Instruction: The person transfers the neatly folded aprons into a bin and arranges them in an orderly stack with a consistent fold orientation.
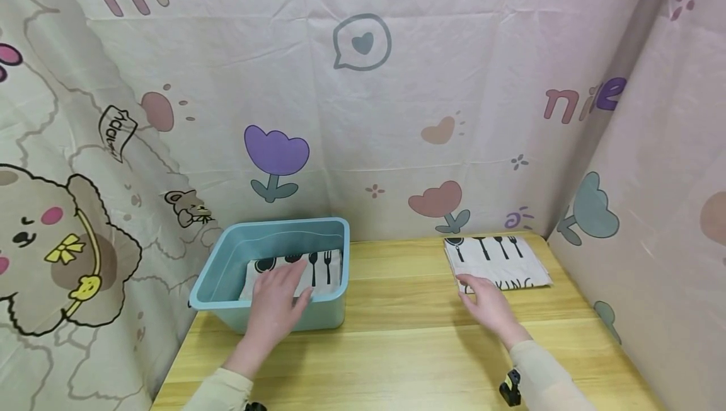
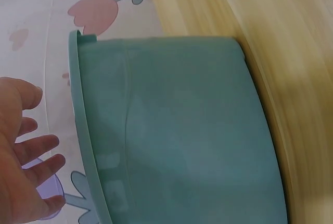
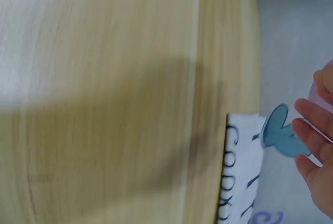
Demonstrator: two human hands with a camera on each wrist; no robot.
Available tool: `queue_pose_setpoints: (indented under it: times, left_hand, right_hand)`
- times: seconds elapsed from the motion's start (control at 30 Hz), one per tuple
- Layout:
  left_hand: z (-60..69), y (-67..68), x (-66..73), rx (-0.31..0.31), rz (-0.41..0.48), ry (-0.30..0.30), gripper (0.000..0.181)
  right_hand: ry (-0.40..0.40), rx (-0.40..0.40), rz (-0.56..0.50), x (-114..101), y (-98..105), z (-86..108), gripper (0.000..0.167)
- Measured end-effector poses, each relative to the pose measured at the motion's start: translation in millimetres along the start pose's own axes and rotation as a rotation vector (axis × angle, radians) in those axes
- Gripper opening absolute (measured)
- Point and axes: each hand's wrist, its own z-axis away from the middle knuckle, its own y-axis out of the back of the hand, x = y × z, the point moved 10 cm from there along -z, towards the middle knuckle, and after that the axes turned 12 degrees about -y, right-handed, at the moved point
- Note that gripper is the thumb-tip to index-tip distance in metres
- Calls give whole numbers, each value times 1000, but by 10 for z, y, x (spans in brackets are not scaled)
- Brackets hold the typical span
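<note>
A blue-green plastic bin point(image 1: 272, 228) stands on the left of the table, with a folded white cloth point(image 1: 321, 275) printed with black utensils inside it. My left hand point(image 1: 276, 301) is over the bin's near rim, fingers spread and nothing in them; it partly hides the cloth. In the left wrist view the bin's wall point(image 2: 177, 130) fills the middle, apart from the fingers. A second folded white cloth point(image 1: 490, 260), with printed utensils and lettering, lies at the back right. Beside its near left corner is my right hand point(image 1: 489, 307), fingers loosely extended and holding nothing.
The wooden table point(image 1: 397, 335) carries both the bin and the cloth. A patterned curtain point(image 1: 363, 115) hangs behind the table and along both sides. A black strap device point(image 1: 510, 388) is on the right wrist.
</note>
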Motion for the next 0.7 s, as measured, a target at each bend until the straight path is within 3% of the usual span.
queue_pose_setpoints:
  times: [0.33, 0.7]
  left_hand:
    - [-89, -72, 251, 3, 15, -45, 53]
    - [-208, -128, 541, 39, 36, -122, 52]
  right_hand:
    - [-100, -46, 45, 375, -77, -46, 45]
    - [-164, -78, 90, 529, -138, -148, 41]
